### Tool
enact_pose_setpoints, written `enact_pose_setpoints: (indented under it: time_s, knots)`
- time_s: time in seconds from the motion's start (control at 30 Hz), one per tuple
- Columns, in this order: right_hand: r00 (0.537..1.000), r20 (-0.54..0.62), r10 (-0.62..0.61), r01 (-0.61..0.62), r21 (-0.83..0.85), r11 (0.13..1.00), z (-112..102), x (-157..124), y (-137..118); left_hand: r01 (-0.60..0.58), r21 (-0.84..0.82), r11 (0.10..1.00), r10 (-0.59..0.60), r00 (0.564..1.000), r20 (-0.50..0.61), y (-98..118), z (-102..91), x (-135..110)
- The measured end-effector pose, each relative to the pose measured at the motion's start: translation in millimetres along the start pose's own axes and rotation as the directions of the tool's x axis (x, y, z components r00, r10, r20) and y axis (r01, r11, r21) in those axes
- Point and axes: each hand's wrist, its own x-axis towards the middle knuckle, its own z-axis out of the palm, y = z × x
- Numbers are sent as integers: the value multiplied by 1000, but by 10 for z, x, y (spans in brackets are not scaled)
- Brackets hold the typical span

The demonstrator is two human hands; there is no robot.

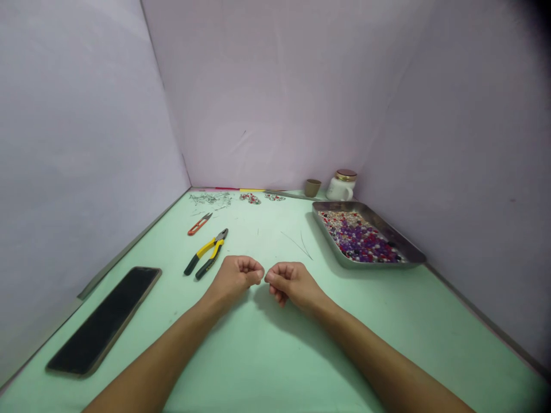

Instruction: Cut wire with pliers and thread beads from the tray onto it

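My left hand (241, 272) is closed in a pinch over the middle of the pale green table (275, 355). Facing it, almost fingertip to fingertip, my right hand (295, 281) pinches as well. Whatever the fingers hold is too small or hidden to make out. Pliers (210, 252) with yellow and black handles lie just beyond my left hand, jaws pointing away. Thin wire pieces (301, 244) rest on the table past my right hand. To the right stands a metal tray (370, 265) containing purple, red, white and dark beads (361, 238).
Orange thread snips (200, 224) lie behind the pliers. A dark phone (105, 321) is at the left. Toward the back are a heap of wire bits (210, 199), beaded pieces (250, 198), a small brown cup (312, 187) and a lidded white mug (342, 186). Pale walls enclose the table.
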Motion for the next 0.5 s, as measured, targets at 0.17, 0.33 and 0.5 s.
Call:
enact_pose_setpoints:
  time_s: [0.17, 0.33, 0.5]
  knots:
    - [1000, 7, -1, 2, -63, 998, 8, -1, -24, 17, -13, 1000, -17, 999, -43, -44, -8, 33]
    - [994, 85, 66, -51, -167, 985, -114, 10, -48, 51, -77, 996, -65, 980, -188, -11, -97, 72]
    - [989, 87, 122, -85, -340, 937, -546, -35, -186, 40, -178, 983, -90, 954, -287, 69, -280, 80]
